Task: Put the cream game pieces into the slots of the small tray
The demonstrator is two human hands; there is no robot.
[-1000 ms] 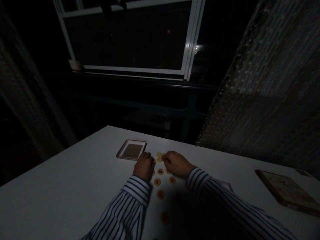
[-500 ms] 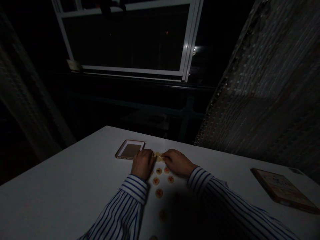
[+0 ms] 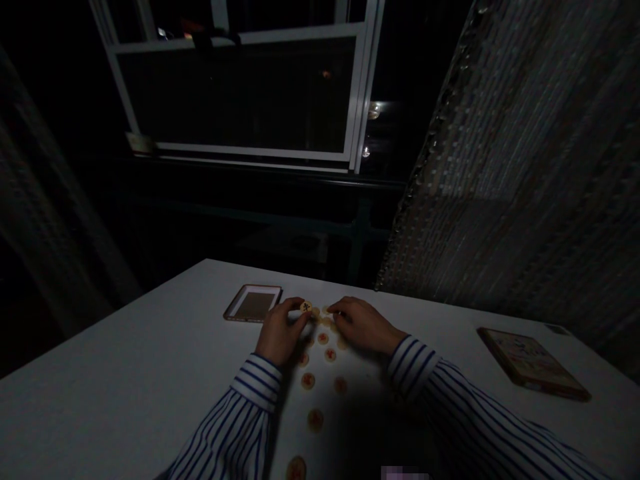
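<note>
Between the thumb and fingers of my left hand is a round wooden Chinese chess piece, its black character turned up toward me. My right hand is curled over the small cluster just to the right, its fingertips closed at a pale Chinese chess piece. Blank-looking pieces lie between the two hands. Nearer to me, several discs with red characters, such as one red-marked piece, are scattered down the white table. Part of the cluster is hidden by my right fingers.
An open shallow box tray with a brown-rimmed edge sits just beyond my left hand. Far to the right lies a flat box lid with a printed picture. A beaded curtain hangs at the table's back right edge. The room is dim.
My left hand has lifted a black-marked Chinese chess piece and turned its face up. My right hand has shifted slightly right. Some pieces in the cluster have moved, and the view has shifted.
</note>
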